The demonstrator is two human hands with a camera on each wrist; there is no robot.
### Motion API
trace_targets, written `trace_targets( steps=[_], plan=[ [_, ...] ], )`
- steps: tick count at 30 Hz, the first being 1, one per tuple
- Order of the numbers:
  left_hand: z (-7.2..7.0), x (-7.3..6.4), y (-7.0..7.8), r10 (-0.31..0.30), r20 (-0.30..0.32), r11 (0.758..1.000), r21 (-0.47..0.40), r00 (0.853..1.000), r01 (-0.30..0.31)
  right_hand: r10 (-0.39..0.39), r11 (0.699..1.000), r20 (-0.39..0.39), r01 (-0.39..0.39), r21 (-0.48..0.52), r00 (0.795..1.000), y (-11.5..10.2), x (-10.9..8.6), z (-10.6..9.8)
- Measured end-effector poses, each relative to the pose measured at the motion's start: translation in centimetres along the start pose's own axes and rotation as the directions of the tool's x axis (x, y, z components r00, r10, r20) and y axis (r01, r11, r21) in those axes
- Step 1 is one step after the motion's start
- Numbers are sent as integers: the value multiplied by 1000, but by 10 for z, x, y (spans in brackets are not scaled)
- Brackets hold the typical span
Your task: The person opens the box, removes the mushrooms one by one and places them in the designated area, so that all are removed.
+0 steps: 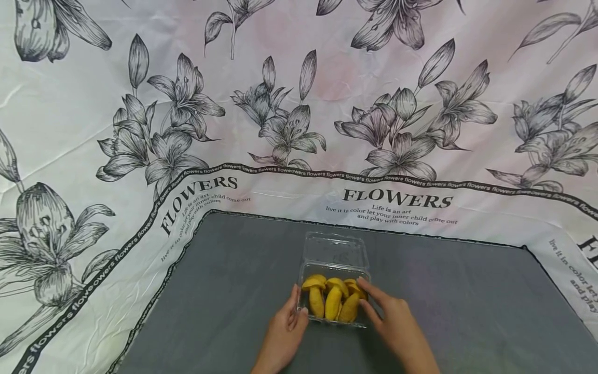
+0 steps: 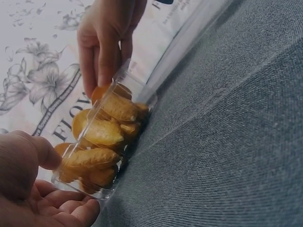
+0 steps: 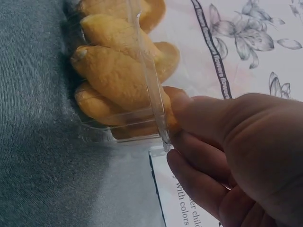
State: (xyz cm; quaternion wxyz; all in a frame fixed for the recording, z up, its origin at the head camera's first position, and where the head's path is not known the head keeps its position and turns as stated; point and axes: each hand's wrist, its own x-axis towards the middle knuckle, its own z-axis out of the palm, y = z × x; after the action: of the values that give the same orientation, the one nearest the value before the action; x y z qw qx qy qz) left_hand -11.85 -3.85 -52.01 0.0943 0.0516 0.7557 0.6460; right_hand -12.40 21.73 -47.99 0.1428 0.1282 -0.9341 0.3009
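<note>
A clear plastic clamshell box (image 1: 329, 321) lies on the grey surface with its lid (image 1: 335, 250) folded back, away from me. Inside it are several yellow mushrooms (image 1: 334, 303), caps toward the lid and thick stems toward me. My left hand (image 1: 284, 326) holds the box's left side, thumb at the rim and fingers along the wall. At the right side, thumb and index finger of my right hand (image 1: 395, 318) grip the cap of the rightmost mushroom (image 3: 111, 78). The right wrist view shows its other fingers beside the box rim.
Grey cloth (image 1: 224, 291) lies under and around the box. Behind it rises a white fabric (image 1: 289, 192) printed with flowers and lettering, which also runs along the left and right sides.
</note>
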Motion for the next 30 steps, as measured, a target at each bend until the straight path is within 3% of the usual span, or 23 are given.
trace_targets(
  steps=[10,22,30],
  plan=[
    [0,-2,1,10,-6,1000,-4,1000,-10,-43,998,-89,39,-39,995,1,-1,7],
    [1,-1,1,-9,-7,1000,3,1000,9,75,997,-99,-78,-19,992,-3,1,6],
    [1,0,0,0,-6,1000,-9,1000,0,42,999,-189,-37,29,981,-4,1,9]
  ],
)
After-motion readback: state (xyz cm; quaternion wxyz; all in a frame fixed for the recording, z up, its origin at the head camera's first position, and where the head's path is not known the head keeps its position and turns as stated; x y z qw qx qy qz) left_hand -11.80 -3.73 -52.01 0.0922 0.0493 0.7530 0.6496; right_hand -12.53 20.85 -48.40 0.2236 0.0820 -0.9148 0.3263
